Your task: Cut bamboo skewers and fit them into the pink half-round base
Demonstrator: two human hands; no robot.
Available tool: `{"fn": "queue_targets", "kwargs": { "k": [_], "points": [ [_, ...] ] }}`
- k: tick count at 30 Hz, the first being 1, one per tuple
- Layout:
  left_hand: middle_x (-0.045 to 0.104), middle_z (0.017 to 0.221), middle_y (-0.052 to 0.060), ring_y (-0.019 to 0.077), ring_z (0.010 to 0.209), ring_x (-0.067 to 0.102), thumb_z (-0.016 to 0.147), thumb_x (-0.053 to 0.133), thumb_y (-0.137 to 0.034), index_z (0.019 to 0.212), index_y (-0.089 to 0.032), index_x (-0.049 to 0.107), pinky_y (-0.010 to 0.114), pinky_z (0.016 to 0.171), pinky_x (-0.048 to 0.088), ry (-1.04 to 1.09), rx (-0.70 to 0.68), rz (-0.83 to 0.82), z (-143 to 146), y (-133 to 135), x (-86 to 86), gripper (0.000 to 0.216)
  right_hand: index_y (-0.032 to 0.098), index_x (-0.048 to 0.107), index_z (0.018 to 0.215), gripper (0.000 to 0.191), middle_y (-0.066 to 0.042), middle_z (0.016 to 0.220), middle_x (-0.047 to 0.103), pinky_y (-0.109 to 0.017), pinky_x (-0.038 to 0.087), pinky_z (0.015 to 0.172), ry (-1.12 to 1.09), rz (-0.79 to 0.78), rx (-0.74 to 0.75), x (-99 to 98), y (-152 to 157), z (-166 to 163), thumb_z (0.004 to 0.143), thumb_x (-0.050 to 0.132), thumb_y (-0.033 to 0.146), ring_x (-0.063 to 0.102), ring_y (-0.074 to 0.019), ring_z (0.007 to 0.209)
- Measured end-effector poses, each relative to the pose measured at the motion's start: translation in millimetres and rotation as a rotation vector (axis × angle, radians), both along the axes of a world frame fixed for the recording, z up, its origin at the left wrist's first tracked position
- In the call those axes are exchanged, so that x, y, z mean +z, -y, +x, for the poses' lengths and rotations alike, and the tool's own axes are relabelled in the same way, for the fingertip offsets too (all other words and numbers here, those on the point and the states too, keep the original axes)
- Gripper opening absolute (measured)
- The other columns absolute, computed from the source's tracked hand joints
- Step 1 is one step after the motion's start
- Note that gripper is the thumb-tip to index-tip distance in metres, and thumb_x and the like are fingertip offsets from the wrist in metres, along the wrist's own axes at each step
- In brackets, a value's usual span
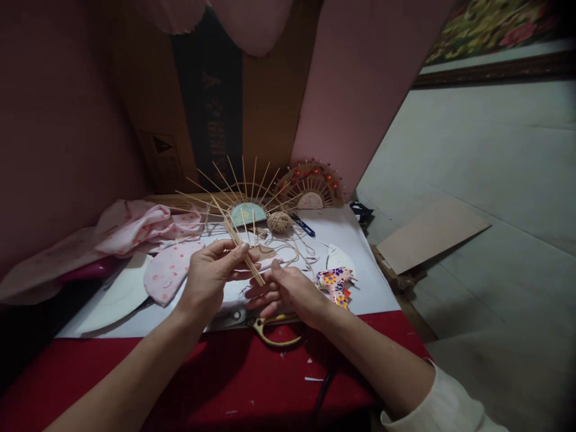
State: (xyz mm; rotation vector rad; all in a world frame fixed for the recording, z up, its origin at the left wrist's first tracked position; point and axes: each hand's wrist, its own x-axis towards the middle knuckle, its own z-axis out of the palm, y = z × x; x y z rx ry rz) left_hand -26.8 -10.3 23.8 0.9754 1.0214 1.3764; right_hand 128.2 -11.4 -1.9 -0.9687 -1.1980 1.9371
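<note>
My left hand (216, 270) pinches a small bundle of thin bamboo sticks (242, 248) between thumb and fingers, slanting down toward the right. My right hand (285, 288) is at the bundle's lower end, palm up with fingers spread; whether it touches the sticks I cannot tell. Below that hand lies a pair of scissors with a brass-coloured handle (276, 342). Beyond my hands, a half-round fan frame (248, 213) of radiating sticks has a light-blue fabric centre. A ball of twine (279, 222) sits beside it, with loose strands trailing over the white board.
A finished-looking fan with red flowers (310, 180) leans at the back right. Pink dotted cloth (150, 228) and a cut piece (167, 273) lie left. A blue cutter (303, 225) and flower-patterned scraps (335, 282) are on the right. A red cloth (202, 384) covers the near edge.
</note>
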Motion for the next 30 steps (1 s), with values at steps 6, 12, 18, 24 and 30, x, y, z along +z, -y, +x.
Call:
{"fn": "queue_targets", "kwargs": {
  "k": [6,12,18,24,30],
  "points": [
    [0.070,0.066,0.005,0.0170,0.059,0.066,0.064,0.076,-0.029,0.072,-0.013,0.060,0.027,0.054,0.053,0.067,-0.052,-0.115,-2,-3,-2.9,0.024,0.009,0.062,0.084,0.046,-0.009,0.070,0.069,-0.018,0.047,0.044,-0.011,0.073,0.126,-1.7,3,1,0.083,0.052,0.054,0.066,-0.0131,0.053],
    [0.070,0.067,0.005,0.0158,0.062,0.065,0.064,0.075,-0.031,0.071,-0.012,0.063,0.027,0.057,0.053,0.027,-0.049,-0.093,-1,-2,-4.7,0.024,0.010,0.061,0.077,0.041,-0.003,0.059,0.065,-0.017,0.046,0.043,0.040,0.119,0.102,-2.6,5,-1,0.075,0.064,0.050,0.061,-0.0097,0.046],
    [0.071,0.072,0.007,0.0172,0.066,0.066,0.069,0.072,-0.037,0.076,-0.012,0.066,0.029,0.062,0.052,0.018,-0.077,-0.073,2,-2,-8.1,0.026,0.011,0.059,0.076,0.042,-0.001,0.057,0.064,-0.017,0.044,0.040,0.008,0.098,0.065,-10.4,6,-5,0.072,0.064,0.052,0.060,-0.0097,0.044],
    [0.073,0.073,0.009,0.0176,0.067,0.066,0.071,0.070,-0.040,0.087,-0.012,0.068,0.029,0.066,0.051,0.054,-0.039,-0.069,5,2,-6.6,0.033,0.011,0.058,0.075,0.045,-0.002,0.058,0.063,-0.018,0.044,0.040,0.024,0.101,0.067,-15.3,8,-8,0.071,0.063,0.056,0.060,-0.0100,0.044],
    [0.072,0.073,0.006,0.0163,0.071,0.067,0.073,0.068,-0.037,0.090,-0.013,0.067,0.026,0.069,0.051,0.138,-0.065,-0.053,8,7,-2.4,0.029,0.011,0.058,0.072,0.045,-0.001,0.055,0.061,-0.017,0.043,0.038,0.023,0.143,0.040,-17.3,11,-13,0.072,0.061,0.057,0.057,-0.0084,0.040]
  ]
}}
